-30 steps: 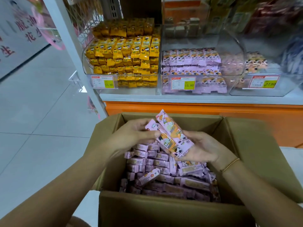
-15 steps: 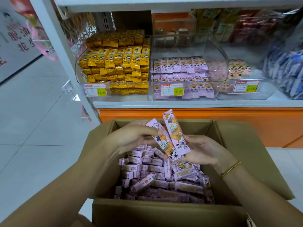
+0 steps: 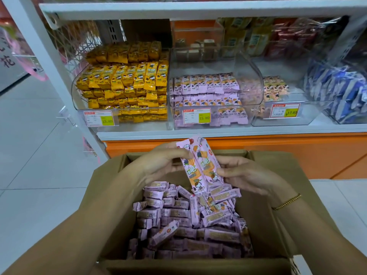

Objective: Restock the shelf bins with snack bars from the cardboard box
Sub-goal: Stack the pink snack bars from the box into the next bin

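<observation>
Here the left hand (image 3: 158,162) pinches the upper edge of a bundle of pink snack bars (image 3: 201,165), the right hand (image 3: 248,175) grips its lower half, all just above the open cardboard box (image 3: 264,221) of more bars.

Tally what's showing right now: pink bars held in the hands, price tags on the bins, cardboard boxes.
Pink bars held between left hand and right hand: 2 showing
Price tags: 3
Cardboard box: 1
Total: 6
</observation>
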### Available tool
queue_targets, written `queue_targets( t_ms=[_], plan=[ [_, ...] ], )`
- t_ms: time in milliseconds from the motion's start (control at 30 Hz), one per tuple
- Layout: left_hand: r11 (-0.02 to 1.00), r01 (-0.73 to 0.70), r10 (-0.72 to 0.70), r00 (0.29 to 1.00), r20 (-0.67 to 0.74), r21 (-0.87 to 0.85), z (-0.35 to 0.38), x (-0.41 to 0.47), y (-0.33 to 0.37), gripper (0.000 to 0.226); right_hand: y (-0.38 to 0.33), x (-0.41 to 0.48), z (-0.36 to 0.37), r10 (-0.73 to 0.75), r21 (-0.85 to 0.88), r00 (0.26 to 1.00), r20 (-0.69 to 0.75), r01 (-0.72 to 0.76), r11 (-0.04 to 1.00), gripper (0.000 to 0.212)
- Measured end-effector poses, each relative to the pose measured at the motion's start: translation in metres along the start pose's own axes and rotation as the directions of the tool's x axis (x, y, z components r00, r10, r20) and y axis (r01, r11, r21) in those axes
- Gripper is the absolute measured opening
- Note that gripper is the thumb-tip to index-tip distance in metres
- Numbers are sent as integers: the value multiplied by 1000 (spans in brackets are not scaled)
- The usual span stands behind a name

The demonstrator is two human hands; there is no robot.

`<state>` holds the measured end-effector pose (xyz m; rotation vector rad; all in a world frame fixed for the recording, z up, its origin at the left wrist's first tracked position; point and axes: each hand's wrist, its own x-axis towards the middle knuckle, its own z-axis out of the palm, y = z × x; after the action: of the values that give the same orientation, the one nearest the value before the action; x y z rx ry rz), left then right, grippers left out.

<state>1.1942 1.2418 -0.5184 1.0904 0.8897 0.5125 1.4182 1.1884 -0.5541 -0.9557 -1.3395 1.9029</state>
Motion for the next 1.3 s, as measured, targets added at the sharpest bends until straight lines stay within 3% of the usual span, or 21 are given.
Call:
queue_targets(
  t_ms=[167, 267, 333, 400, 467, 533, 600, 700, 800, 933, 1067, 1167, 1300],
  plan=[
    [993, 21, -21, 1000, -5, 112, -6, 9, 3, 40, -3, 1, 5, 53, 60, 999, -2, -53, 997, 43],
    [983, -6, 24, 995, -94, 182, -9, 12, 7, 38, -8, 6, 17, 14, -22, 976, -216, -20, 1000, 34],
    [986, -63, 89, 981, -173, 155, -12, 16, 14, 29, -17, 11, 30, -176, -302, 883, -436, 40, 952, 34],
    [988, -131, 148, 961, -234, 87, -13, 19, 23, 21, -28, 15, 43, -360, -605, 810, -463, 9, 797, 51],
    [980, -194, 199, 943, -268, 45, -13, 21, 29, 23, -36, 22, 50, -452, -832, 793, -409, -121, 541, 73],
    [970, -241, 243, 922, -301, 44, -11, 21, 33, 27, -42, 32, 53, -540, -919, 748, -386, -259, 297, 76],
    [954, -299, 291, 896, -336, 28, -11, 22, 38, 26, -51, 44, 53, -609, -929, 704, -366, -314, 194, 71],
    [926, -378, 355, 857, -374, 15, -18, 27, 46, 16, -75, 61, 45, -661, -924, 648, -379, -306, 229, 68],
    [878, -344, 466, 774, -429, 335, -34, 37, 46, 25, -107, 79, 27, -623, -873, 613, -487, -357, 332, 62],
    [713, -250, 591, 717, -370, 655, -42, 43, 39, 33, -143, 115, -6, -371, -754, 661, -652, -515, 407, 35],
    [547, -253, 687, 680, -255, 798, -44, 41, 33, 40, -156, 151, -18, -142, -733, 740, -657, -584, 349, 43],
    [471, -230, 692, 695, -195, 851, -49, 39, 30, 45, -148, 169, -17, -41, -751, 786, -617, -572, 330, 42],
    [463, -236, 677, 716, -170, 854, -55, 35, 29, 47, -138, 175, -14, -75, -816, 832, -550, -516, 261, 42]
  ],
)
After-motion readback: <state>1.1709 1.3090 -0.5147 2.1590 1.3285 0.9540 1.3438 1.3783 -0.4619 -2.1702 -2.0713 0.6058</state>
